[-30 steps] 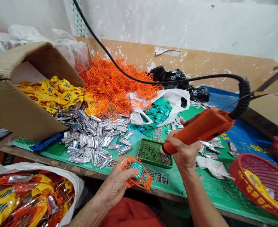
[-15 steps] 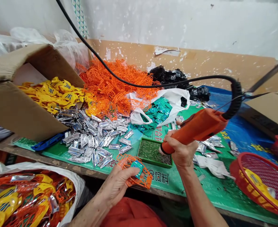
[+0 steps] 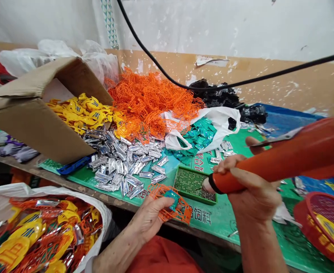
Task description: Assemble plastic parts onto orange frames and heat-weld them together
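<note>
My left hand [image 3: 148,220] grips an orange plastic lattice frame [image 3: 185,212], its thumb pressing a small teal plastic piece [image 3: 172,198] against it. Wrapped round an orange electric screwdriver [image 3: 286,151] is my right hand [image 3: 252,189]; the tool lies tilted, its pale nose pointing left and down over the screw tray [image 3: 184,172]. That green tray has rows of holes, with loose screws gathered at its right end. Whether the tip touches the screws I cannot tell. The left hand is just in front of the tray.
A cardboard box [image 3: 42,129] spills yellow parts [image 3: 87,110]. Behind are orange frames [image 3: 152,98]; nearer lie silver pieces [image 3: 127,163]. A white bag [image 3: 223,113] holds teal parts. A sack [image 3: 106,216] stands front left, a red basket [image 3: 303,212] right. A black cable [image 3: 161,68] hangs across.
The screwdriver has swung closer to the camera and lies flatter, its nose still by the tray's right end. My left hand keeps its hold, and the view has shifted slightly left.
</note>
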Demonstrator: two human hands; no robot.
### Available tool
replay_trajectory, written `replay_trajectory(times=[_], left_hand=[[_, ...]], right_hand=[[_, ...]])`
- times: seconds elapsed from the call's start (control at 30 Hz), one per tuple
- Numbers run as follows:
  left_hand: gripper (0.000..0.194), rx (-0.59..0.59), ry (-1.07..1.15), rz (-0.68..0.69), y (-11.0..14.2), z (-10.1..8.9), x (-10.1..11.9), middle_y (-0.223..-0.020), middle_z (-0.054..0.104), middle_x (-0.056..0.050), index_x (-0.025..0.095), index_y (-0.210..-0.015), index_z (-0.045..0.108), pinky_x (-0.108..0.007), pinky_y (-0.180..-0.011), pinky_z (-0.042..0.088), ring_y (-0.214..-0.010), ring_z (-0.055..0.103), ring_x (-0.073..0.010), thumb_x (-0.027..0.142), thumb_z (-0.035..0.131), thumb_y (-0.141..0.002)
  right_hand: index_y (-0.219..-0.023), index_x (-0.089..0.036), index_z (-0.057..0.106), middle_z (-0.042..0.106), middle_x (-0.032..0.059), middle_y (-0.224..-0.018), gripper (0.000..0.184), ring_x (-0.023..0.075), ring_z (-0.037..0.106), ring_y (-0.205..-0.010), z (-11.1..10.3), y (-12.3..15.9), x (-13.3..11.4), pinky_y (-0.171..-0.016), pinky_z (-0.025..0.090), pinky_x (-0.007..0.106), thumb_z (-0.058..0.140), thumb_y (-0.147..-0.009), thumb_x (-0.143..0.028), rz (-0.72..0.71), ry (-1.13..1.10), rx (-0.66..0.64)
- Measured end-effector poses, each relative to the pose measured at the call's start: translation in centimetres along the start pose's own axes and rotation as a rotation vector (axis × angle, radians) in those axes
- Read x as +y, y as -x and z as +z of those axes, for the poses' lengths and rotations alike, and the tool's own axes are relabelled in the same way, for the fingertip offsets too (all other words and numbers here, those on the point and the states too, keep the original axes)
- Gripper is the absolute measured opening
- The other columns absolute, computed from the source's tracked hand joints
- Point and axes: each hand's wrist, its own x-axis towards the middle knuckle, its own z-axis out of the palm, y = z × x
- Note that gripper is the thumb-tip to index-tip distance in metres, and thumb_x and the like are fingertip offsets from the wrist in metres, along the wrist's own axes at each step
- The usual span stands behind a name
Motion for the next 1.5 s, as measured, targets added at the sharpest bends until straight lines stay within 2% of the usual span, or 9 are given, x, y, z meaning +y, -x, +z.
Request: replay_trajectory(times=[0.13,0.33,0.57,1.5], left_hand=[[0.035,0.023,-0.008,-0.014,-0.1,0.3,0.0,-0.087,0.072,-0.004,0.015,-0.094,0.063,-0.035,-0.075,0.055,-0.073,0.068,-0.0189,0.012,0.075,-0.061],[0.031,0.009,0.006,-0.024,0.0,0.6,0.1,-0.082,0.074,-0.006,0.014,-0.088,0.066,-0.036,-0.073,0.056,-0.071,0.067,-0.0195,0.012,0.076,-0.059],[0.032,0.019,0.009,-0.020,0.1,0.7,0.3,-0.082,0.074,-0.006,0.014,-0.089,0.067,-0.036,-0.073,0.057,-0.072,0.068,-0.0202,0.012,0.076,-0.059],[0.028,0.009,-0.057,0.008,0.1,0.8,0.1,-0.078,0.070,-0.002,0.017,-0.088,0.063,-0.035,-0.072,0.055,-0.069,0.066,-0.0177,0.011,0.072,-0.063]], right_hand=[[-0.109,-0.028,0.060,0.061,-0.0025,-0.067,0.046,0.0142,0.057,-0.062,1.3,1.5,-1.3,-0.064,0.051,0.033,0.060,-0.068,-0.007,0.070,-0.114,-0.109],[-0.118,-0.030,0.056,0.061,-0.0029,-0.068,0.056,0.0138,0.056,-0.061,2.4,2.4,-0.4,-0.063,0.051,0.031,0.064,-0.067,-0.009,0.088,-0.137,-0.123],[-0.113,-0.031,0.058,0.061,-0.0027,-0.070,0.049,0.0150,0.057,-0.063,2.5,2.6,0.3,-0.062,0.051,0.033,0.065,-0.069,-0.011,0.097,-0.130,-0.121],[-0.118,-0.030,0.055,0.062,-0.0040,-0.067,0.055,0.0142,0.056,-0.059,2.4,2.9,0.4,-0.061,0.050,0.033,0.068,-0.067,-0.013,0.094,-0.030,-0.115]])
